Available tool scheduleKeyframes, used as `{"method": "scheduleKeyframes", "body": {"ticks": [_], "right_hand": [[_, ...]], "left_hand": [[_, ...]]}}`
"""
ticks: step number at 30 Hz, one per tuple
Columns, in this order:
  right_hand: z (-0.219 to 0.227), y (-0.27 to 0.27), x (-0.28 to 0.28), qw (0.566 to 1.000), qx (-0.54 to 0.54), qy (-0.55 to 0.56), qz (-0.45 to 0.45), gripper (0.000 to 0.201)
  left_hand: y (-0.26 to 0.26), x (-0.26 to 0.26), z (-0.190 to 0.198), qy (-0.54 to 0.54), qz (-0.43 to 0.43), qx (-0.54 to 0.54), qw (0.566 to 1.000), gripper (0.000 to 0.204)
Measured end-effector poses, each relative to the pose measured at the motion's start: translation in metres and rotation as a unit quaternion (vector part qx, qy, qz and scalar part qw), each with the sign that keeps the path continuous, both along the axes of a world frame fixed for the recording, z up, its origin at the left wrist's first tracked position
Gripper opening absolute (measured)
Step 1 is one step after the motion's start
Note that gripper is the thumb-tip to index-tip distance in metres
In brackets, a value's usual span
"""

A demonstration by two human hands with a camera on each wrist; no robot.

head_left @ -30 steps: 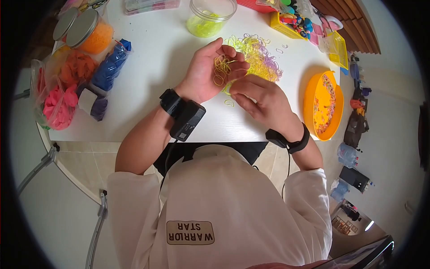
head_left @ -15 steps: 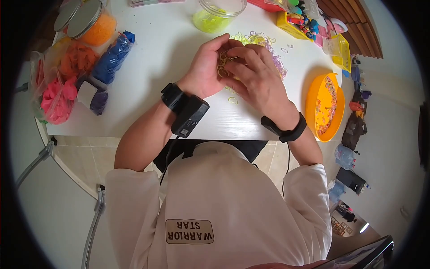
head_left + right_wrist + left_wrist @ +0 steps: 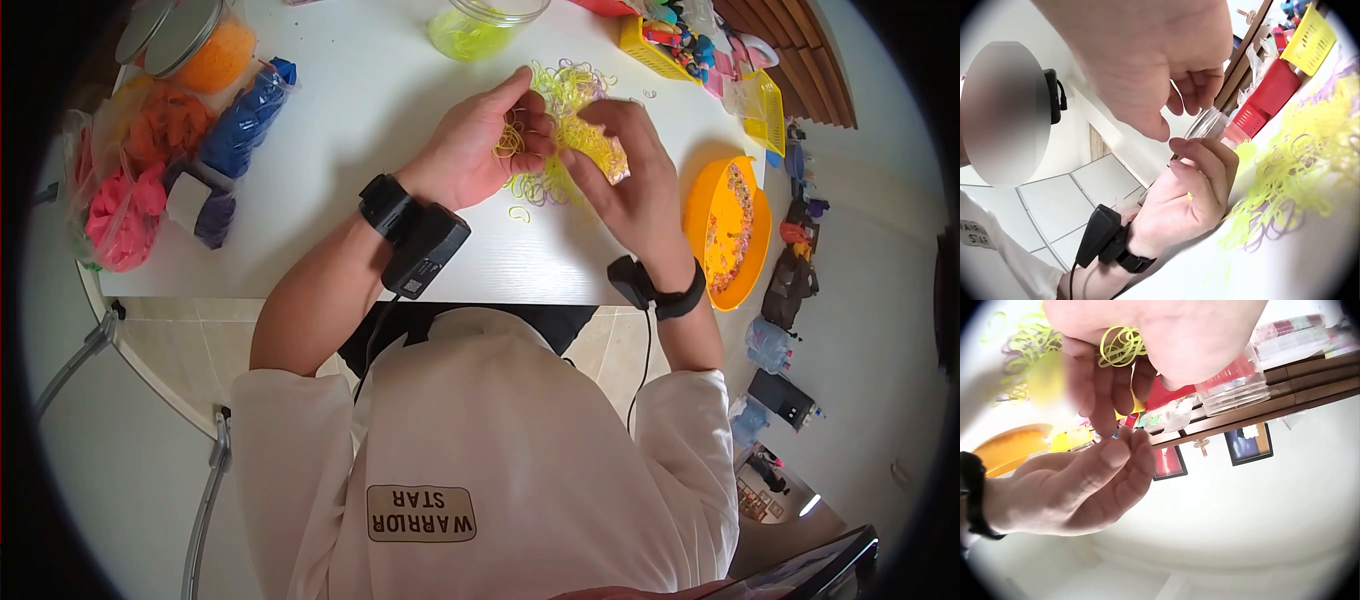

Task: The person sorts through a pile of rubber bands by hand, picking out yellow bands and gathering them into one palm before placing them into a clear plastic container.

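In the head view my left hand (image 3: 465, 150) is held palm up over the white table, its fingers curled round a bunch of thin yellow loom bands (image 3: 510, 138). The same bunch, yellow-green loops (image 3: 1121, 347), shows between palm and fingers in the left wrist view. My right hand (image 3: 640, 195) hovers just to the right, thumb and forefinger spread apart with nothing seen between them. Beneath and behind both hands lies a loose pile of yellow, lime and purple loom bands (image 3: 600, 150). One stray lime band (image 3: 519, 214) lies nearer the front edge.
A clear jar of lime bands (image 3: 468, 35) stands behind the pile. On the left are lidded jars (image 3: 215, 58), a blue packet (image 3: 245, 125) and bags of pink and orange pieces (image 3: 130, 215). An orange tray with beads (image 3: 715, 220) sits right, below yellow baskets (image 3: 655, 50).
My right hand came in over the left palm, its fingers at the bands there, then drew back to the right and spread. The left hand still holds its bunch, its fingers more curled.
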State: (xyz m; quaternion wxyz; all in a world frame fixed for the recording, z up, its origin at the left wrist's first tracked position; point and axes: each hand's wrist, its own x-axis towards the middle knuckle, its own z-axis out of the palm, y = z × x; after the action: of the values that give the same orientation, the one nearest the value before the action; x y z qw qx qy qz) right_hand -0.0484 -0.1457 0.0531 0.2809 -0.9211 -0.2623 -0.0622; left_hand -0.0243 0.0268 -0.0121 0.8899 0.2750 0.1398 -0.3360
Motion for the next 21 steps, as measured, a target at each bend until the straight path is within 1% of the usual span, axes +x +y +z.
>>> {"method": "scheduleKeyframes", "body": {"ticks": [1,2,3,5,6,9,10,13,16,19,21], "right_hand": [[0.000,-0.002,-0.007,1.000,-0.001,0.026,-0.006,0.033],[-0.004,-0.004,-0.013,0.999,-0.014,0.024,0.018,0.025],[-0.008,-0.006,-0.017,0.997,-0.036,0.041,0.056,0.023],[-0.017,-0.010,-0.024,0.985,-0.079,0.071,0.133,0.019],[-0.022,-0.007,-0.029,0.984,-0.088,0.060,0.142,0.014],[-0.030,-0.002,-0.034,0.981,-0.117,0.040,0.151,0.010],[-0.032,0.000,-0.034,0.979,-0.125,0.019,0.158,0.010],[-0.037,0.001,-0.032,0.971,-0.155,0.002,0.184,0.011],[-0.037,0.004,-0.033,0.964,-0.189,-0.009,0.186,0.012],[-0.041,0.005,-0.032,0.965,-0.182,-0.016,0.189,0.015],[-0.040,0.003,-0.030,0.970,-0.165,0.005,0.178,0.014]], "left_hand": [[0.002,0.000,-0.002,-0.010,-0.010,-0.021,1.000,0.036],[0.006,0.002,-0.006,-0.021,-0.021,-0.043,0.999,0.039],[0.008,0.003,-0.008,-0.033,-0.031,-0.065,0.997,0.042],[0.007,0.003,-0.004,-0.034,-0.031,-0.064,0.997,0.046],[0.007,0.002,-0.002,-0.036,-0.032,-0.063,0.997,0.048],[0.009,0.005,-0.005,-0.060,-0.055,-0.093,0.992,0.052],[0.009,0.005,-0.005,-0.060,-0.058,-0.099,0.992,0.053],[0.011,0.005,-0.005,-0.063,-0.063,-0.111,0.990,0.054],[0.011,0.006,-0.005,-0.066,-0.064,-0.114,0.989,0.054],[0.011,0.006,-0.007,-0.064,-0.059,-0.115,0.990,0.053],[0.011,0.006,-0.007,-0.062,-0.058,-0.119,0.989,0.052]]}}
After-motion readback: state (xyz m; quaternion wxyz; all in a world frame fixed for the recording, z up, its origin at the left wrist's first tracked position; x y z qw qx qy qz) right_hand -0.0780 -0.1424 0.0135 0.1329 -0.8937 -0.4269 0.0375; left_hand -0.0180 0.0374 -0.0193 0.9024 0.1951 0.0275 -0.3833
